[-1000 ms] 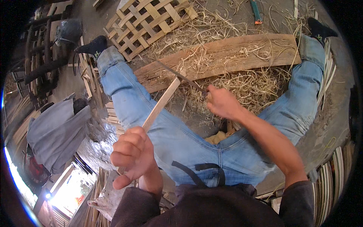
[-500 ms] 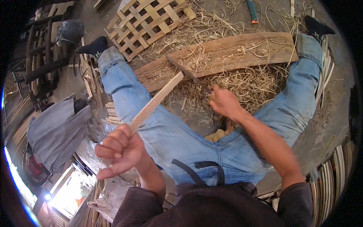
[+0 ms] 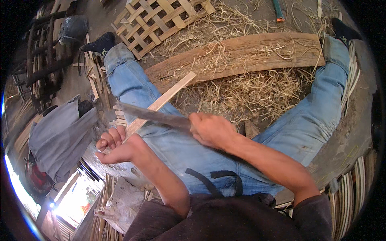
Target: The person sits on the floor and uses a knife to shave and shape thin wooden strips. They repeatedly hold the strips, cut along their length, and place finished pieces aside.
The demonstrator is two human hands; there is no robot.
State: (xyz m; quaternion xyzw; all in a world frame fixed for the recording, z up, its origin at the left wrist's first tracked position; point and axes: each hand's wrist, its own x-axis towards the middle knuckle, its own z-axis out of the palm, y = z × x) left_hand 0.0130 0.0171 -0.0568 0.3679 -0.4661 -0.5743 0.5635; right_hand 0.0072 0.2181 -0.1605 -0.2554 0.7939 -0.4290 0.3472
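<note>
Pale wood forms the straight, flat strip (image 3: 173, 93) slanting in the head view over the left blue denim trouser leg (image 3: 128, 76), its near end within the left hand's (image 3: 116, 146) curled fingers. The right hand (image 3: 211, 128) grips a long, grey metal-bladed knife (image 3: 155, 115) across it; contact is unclear. A shallow blade angle along the grain, fingers clear, seems best. Beyond lie a rough, arched brown plank (image 3: 249, 52) and curly straw-coloured shavings (image 3: 257, 94).

Grey-brown floor (image 3: 356, 124), glaring light (image 3: 78, 199) lower left
</note>
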